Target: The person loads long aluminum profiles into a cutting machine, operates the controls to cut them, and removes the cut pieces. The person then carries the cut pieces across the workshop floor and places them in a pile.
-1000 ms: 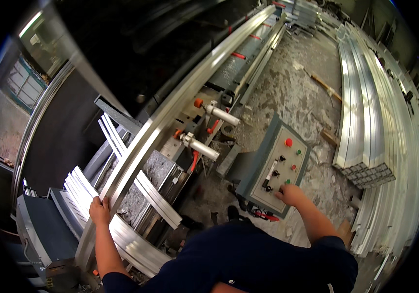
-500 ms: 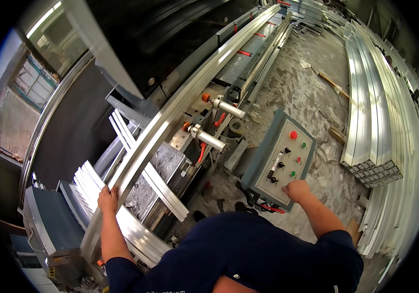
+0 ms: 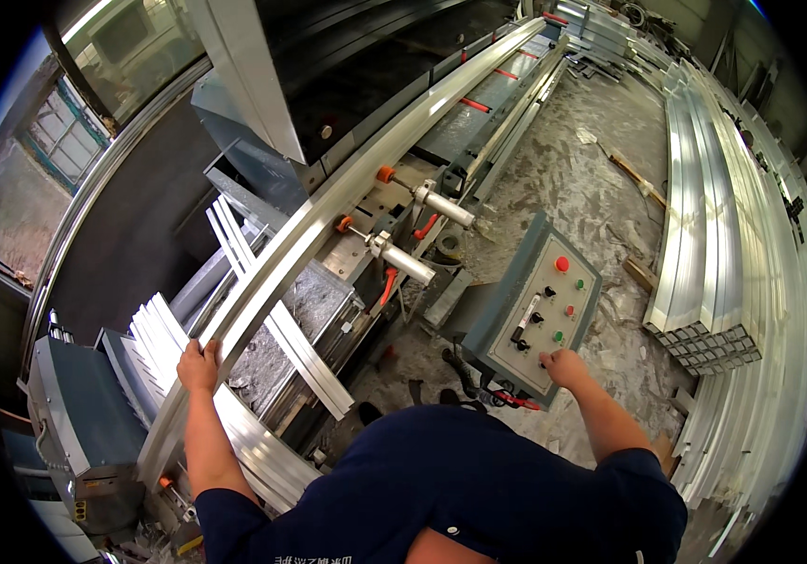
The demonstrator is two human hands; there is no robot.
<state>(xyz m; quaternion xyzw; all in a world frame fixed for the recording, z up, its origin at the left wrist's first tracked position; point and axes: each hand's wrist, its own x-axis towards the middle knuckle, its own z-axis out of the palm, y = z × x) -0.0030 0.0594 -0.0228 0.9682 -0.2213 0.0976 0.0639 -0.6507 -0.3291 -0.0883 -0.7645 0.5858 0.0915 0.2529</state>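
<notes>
A long silvery aluminium profile [image 3: 328, 209] runs diagonally across the machine bed from lower left to far right. My left hand [image 3: 198, 367] is closed over its near part, fingers curled on the top edge. Two air-cylinder clamps [image 3: 405, 261] with orange pads [image 3: 343, 224] stand along the profile's right side, their pads at its face. At the grey control panel [image 3: 568, 273] my right hand [image 3: 565, 369] is closed, fingertips pinching a small dark knob at its lower edge, mostly hidden. Red, green and black controls sit above that hand.
Short cut profiles [image 3: 305, 362] and a fan of white strips [image 3: 159, 324] lie beside the bed. A large stack of long profiles [image 3: 704, 263] fills the right side. On the floor lies a wooden-handled tool [image 3: 639, 174]. A grey machine housing [image 3: 88, 395] stands at left.
The clamp rods have extended, bringing the orange pads left toward the profile. Both hands keep their places on the profile and the panel. The view has shifted slightly.
</notes>
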